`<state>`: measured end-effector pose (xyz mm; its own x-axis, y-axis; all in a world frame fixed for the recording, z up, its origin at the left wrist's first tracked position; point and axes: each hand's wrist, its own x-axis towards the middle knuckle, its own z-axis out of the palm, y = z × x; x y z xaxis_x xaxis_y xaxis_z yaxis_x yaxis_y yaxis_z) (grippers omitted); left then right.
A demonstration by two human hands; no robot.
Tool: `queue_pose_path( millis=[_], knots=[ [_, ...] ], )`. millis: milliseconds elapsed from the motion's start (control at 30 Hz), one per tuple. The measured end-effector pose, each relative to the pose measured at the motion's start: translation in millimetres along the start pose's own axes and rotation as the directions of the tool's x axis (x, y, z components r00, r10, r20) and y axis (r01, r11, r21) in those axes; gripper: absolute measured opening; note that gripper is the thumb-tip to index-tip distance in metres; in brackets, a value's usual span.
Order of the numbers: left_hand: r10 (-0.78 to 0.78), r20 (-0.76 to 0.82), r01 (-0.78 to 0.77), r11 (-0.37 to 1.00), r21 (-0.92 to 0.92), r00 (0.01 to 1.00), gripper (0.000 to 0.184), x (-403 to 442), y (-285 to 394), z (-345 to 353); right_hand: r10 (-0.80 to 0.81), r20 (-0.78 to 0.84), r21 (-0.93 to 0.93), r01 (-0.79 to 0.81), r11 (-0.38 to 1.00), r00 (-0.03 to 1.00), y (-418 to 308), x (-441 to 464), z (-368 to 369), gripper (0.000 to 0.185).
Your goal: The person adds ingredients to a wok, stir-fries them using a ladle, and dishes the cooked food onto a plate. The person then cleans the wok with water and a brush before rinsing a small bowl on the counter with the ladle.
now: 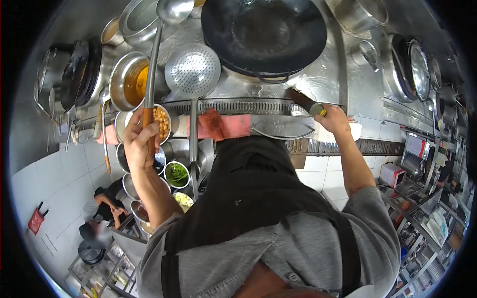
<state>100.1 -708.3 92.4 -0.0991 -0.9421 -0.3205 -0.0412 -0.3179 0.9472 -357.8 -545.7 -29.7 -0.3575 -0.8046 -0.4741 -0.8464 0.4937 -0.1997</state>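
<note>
My left hand is closed around the wooden handle of a long steel ladle, whose bowl is up at the top left of the wok. In my right hand is a wok brush with dark bristles and yellow tape on its handle. The bristles point left, just below the rim of a large black wok, which looks bare and wet inside. Between the hands, a perforated skimmer lies across the counter edge. A bowl of nuts or beans sits right beside my left hand.
A pot of amber liquid stands left of the ladle. Red cloths lie along the front ledge. Below left are bowls of chopped greens and pale pieces. Another person is at the lower left. Shelves stand right.
</note>
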Motion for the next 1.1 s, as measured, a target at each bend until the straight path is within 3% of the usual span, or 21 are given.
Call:
queue_pose_path(
  millis=[33,133,200,300,367,533,567,733,800,833,900,933,1033,1100],
  knots=[
    [0.020,-0.001,-0.020,1.000,-0.014,1.000,0.058,-2.5,4.1,3.1,-0.006,0.011,0.007,0.006,1.000,1.000,-15.2,-7.3,1.5,0.048],
    [0.037,0.069,-0.034,0.998,-0.044,0.997,0.058,-6.7,10.5,3.6,-0.268,0.032,0.129,0.262,0.957,0.963,-56.8,-14.6,8.3,0.049],
    [0.070,0.120,-0.059,0.994,-0.092,0.990,0.058,-6.5,10.5,8.1,-0.526,-0.041,0.107,0.527,0.843,0.849,-88.2,-5.1,19.8,0.048],
    [0.072,0.171,-0.062,0.996,-0.061,0.983,0.058,-7.0,16.0,24.4,-0.548,0.008,0.050,0.547,0.835,0.836,-95.3,36.7,90.0,0.059],
    [0.093,0.257,-0.079,0.995,-0.065,0.962,0.059,-9.4,17.7,32.5,-0.467,0.203,0.044,0.469,0.882,0.861,-98.9,22.9,48.4,0.053],
    [0.056,0.394,-0.029,0.997,-0.075,0.918,0.064,-21.2,22.5,54.2,-0.240,0.313,-0.145,0.296,0.944,0.919,13.5,13.6,2.9,0.042],
    [0.060,0.399,-0.031,0.997,-0.077,0.915,0.064,-22.9,22.1,60.8,-0.091,0.325,-0.229,0.171,0.958,0.941,15.3,-2.2,-26.4,0.041],
    [-0.062,0.522,0.056,0.998,0.027,0.851,0.066,-30.3,26.1,103.1,-0.035,0.146,-0.327,0.081,0.942,0.989,95.5,-17.0,-32.2,0.042],
    [-0.092,0.553,0.021,0.991,0.134,0.828,0.064,-35.7,28.5,123.3,-0.093,0.073,-0.129,0.101,0.986,0.993,97.8,-23.5,-40.4,0.048],
    [-0.094,0.556,0.018,0.990,0.140,0.826,0.064,-39.4,29.6,132.8,-0.090,0.071,-0.123,0.098,0.988,0.993,101.2,-24.5,-37.9,0.048],
    [-0.156,0.573,0.005,0.967,0.257,0.805,0.062,-48.1,33.3,153.4,-0.035,-0.127,0.097,0.048,0.994,0.991,110.2,-23.0,-27.2,0.051],
    [-0.194,0.587,0.018,0.956,0.293,0.786,0.061,-51.8,34.6,163.5,-0.031,-0.156,0.085,0.045,0.995,0.987,115.8,-19.5,-17.0,0.048],
    [-0.268,0.606,-0.073,0.876,0.478,0.749,0.059,-58.2,26.5,189.4,-0.049,-0.024,0.000,0.049,0.999,0.999,143.4,-19.0,-5.3,0.044],
    [-0.308,0.594,-0.045,0.863,0.504,0.743,0.057,-65.7,16.0,203.5,-0.088,-0.110,-0.001,0.089,0.996,0.990,167.0,-29.9,-1.8,0.042]
  ],
)
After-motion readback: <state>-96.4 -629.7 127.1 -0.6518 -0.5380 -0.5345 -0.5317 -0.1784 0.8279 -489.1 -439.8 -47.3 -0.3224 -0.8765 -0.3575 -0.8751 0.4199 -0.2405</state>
